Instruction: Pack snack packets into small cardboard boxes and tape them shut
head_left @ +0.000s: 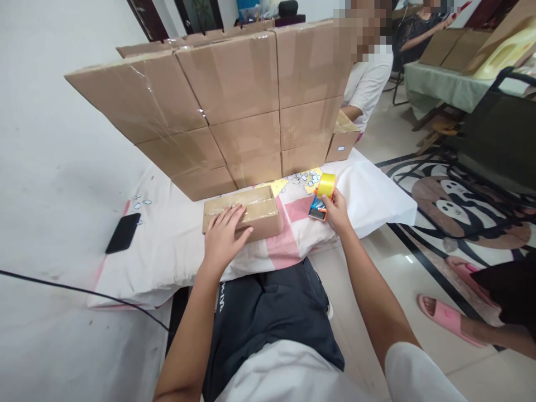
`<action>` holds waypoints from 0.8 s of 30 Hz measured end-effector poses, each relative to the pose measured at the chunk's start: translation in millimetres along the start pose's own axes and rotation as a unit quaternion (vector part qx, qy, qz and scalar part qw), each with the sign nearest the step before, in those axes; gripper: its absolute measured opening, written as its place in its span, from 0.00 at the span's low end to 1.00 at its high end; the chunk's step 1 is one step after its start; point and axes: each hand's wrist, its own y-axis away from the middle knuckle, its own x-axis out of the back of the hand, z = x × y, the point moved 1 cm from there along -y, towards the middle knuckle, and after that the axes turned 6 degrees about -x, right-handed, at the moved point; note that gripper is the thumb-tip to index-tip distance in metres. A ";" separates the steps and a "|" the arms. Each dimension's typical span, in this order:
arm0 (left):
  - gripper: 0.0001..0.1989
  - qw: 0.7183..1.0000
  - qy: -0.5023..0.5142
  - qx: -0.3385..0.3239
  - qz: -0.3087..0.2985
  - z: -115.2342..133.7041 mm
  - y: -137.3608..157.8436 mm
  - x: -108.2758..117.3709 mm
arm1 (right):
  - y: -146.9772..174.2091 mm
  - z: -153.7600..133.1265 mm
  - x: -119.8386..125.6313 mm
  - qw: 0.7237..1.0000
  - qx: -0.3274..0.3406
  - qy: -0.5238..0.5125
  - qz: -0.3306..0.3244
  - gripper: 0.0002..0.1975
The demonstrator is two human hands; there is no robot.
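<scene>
At left of frame, note black phone (123, 233) lying on pink-and-white cloth (146, 265). At centre, resting left hand (224, 231) palm down, fingers loosely spread, on small cardboard box (262, 206); steadying from above, not clasping. At upper centre, behind box, note stacked cartons (245, 84). Right of centre, grasping tape dispenser (325, 185) in right hand (337, 212), apart from box. Judged at taping step; cannot confirm full sealing. Next, likely calls for holding box still and aligning dispenser with any unsealed seam.
</scene>
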 end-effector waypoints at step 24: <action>0.28 0.892 0.439 0.096 -0.050 84.5 33.8 -53.9 | 149.8 -80.2 -61.9 0.986 0.030 -0.011 -0.164 0.30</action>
